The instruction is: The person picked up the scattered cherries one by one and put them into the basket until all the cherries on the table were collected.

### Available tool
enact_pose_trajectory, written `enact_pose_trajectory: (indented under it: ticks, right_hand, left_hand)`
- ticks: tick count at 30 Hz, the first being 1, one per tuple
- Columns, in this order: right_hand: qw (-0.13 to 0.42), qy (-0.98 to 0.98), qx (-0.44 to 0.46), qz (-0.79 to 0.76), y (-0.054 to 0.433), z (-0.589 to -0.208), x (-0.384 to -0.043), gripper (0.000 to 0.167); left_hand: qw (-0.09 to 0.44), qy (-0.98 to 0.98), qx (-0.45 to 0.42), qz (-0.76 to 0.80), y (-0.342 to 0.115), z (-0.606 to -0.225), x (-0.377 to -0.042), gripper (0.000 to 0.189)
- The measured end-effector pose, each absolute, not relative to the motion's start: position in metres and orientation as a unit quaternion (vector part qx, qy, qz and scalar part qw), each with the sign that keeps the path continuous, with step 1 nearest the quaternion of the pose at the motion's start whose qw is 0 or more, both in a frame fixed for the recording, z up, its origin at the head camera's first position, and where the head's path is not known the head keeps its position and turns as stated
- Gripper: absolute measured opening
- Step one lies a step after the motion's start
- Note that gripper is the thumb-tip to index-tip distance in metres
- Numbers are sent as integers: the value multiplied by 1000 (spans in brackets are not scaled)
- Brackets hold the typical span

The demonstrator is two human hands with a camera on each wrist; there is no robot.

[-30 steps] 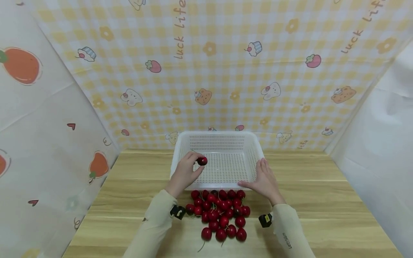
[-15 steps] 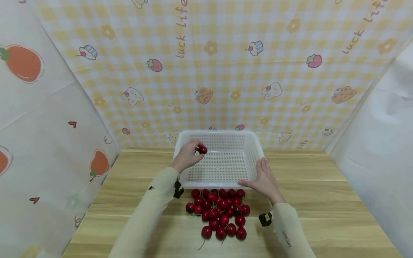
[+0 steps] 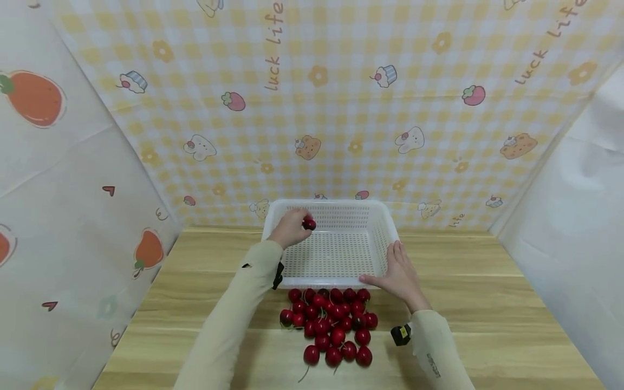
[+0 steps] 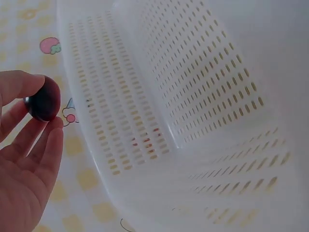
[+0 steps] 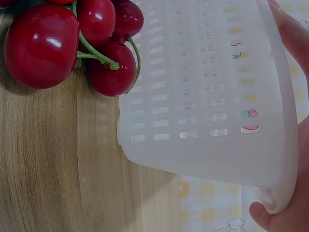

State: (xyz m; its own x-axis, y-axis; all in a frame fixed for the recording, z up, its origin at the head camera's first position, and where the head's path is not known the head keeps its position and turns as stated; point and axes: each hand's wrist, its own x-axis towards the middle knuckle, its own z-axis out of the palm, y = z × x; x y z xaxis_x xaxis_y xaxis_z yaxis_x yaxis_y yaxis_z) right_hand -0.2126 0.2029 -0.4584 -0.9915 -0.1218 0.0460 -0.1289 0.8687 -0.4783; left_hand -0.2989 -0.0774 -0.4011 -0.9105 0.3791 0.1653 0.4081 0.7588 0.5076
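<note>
A dark red cherry (image 3: pixel 310 224) is pinched between the thumb and fingertips of my left hand (image 3: pixel 290 227), above the back left part of a white plastic basket (image 3: pixel 336 282). In the left wrist view the cherry (image 4: pixel 44 99) is held up near the basket's rim (image 4: pixel 91 157), apart from it. My right hand (image 3: pixel 401 276) holds the basket's front right corner, thumb on the front rim and fingers along the right side. A fingertip (image 5: pixel 260 215) shows under the rim in the right wrist view. The visible basket floor bears no fruit.
Several loose cherries (image 3: pixel 337 337), some with green stems, lie in a pile on the wooden table (image 3: pixel 463 303) just in front of the basket. A checked cloth wall (image 3: pixel 341 119) rises behind the basket, with pale printed cloth (image 3: pixel 73 179) at the left.
My left hand has carried the cherry away from me, from over the basket's left middle toward its back wall. The right hand and the basket have stayed in place.
</note>
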Motion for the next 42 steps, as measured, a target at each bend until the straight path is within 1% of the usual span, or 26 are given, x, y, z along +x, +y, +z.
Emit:
enact_pose_trajectory:
  ticks: [5, 18, 27, 30, 32, 36, 38, 42]
  right_hand:
    - [13, -967, 64, 247, 203, -459, -212, 128]
    - [14, -966, 60, 251, 203, -458, -210, 127]
    - [13, -966, 59, 250, 203, -460, -211, 128]
    - [14, -966, 59, 250, 203, -460, -211, 128]
    - [15, -966, 58, 250, 203, -460, -210, 128]
    - [14, -966, 58, 252, 203, -461, -210, 128]
    - [13, -966, 56, 253, 202, -461, -210, 128]
    - [12, -965, 55, 254, 202, -460, -211, 128]
  left_hand:
    - [24, -950, -223, -217, -71, -405, -304, 20]
    - [3, -957, -205, -207, -68, -413, -315, 16]
    - [-41, -962, -179, -203, -70, -418, -321, 17]
    - [-50, -961, -184, -202, -70, -417, -322, 16]
    - [-62, -961, -183, -200, -69, -418, -323, 18]
    - [-78, -961, -177, -198, -69, -420, -324, 27]
    - [-75, -962, -177, -195, -70, -422, -325, 30]
    - [-63, -962, -181, -195, -72, -417, -320, 30]
